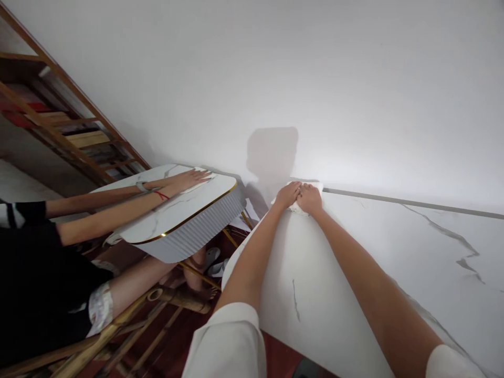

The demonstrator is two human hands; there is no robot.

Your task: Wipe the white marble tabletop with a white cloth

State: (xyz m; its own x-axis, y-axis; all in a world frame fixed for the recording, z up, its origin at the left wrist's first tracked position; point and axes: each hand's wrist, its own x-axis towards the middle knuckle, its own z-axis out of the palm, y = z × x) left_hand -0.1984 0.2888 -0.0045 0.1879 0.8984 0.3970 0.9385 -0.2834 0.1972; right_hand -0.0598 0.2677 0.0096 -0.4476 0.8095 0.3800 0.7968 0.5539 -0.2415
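Both my arms reach out over a white marble-patterned table (354, 294) to its far edge by the wall. My left hand (287, 194) and my right hand (310, 199) lie side by side, pressed down on a white cloth (318, 186) at the table's far corner. The fingers of both hands curl over the cloth; only its edges show around them.
To the left, another person in dark clothes sits on a bamboo chair (118, 325) with both hands (189, 179) flat on a small round white table with a gold rim (185, 226). A wooden bookshelf (59, 126) stands behind. A white wall (315, 79) runs along the tables' far edge.
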